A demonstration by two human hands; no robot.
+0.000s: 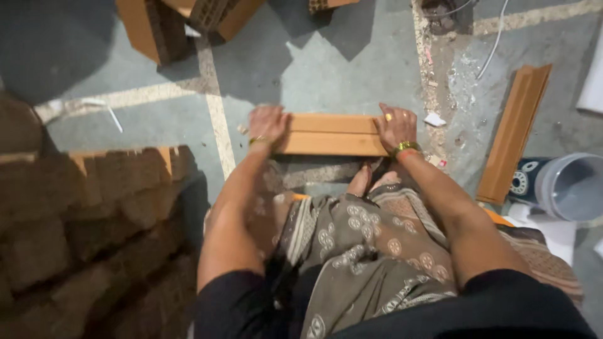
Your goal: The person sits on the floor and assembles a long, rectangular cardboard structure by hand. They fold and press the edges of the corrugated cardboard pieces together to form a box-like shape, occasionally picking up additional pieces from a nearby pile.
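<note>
An orange clay block point(333, 134) with a lengthwise groove lies flat on the grey concrete floor in front of me. My left hand point(267, 124) grips its left end, and my right hand point(397, 127) grips its right end. Both wrists wear bangles. My bare feet point(372, 179) stand just behind the block, under patterned cloth.
A stack of clay blocks point(94, 232) rises at the left. More blocks point(182, 22) lie at the top left. A long orange piece point(515, 132) lies at the right beside a grey bucket point(571, 187). Rubble and a white cable point(493, 41) are at the top right.
</note>
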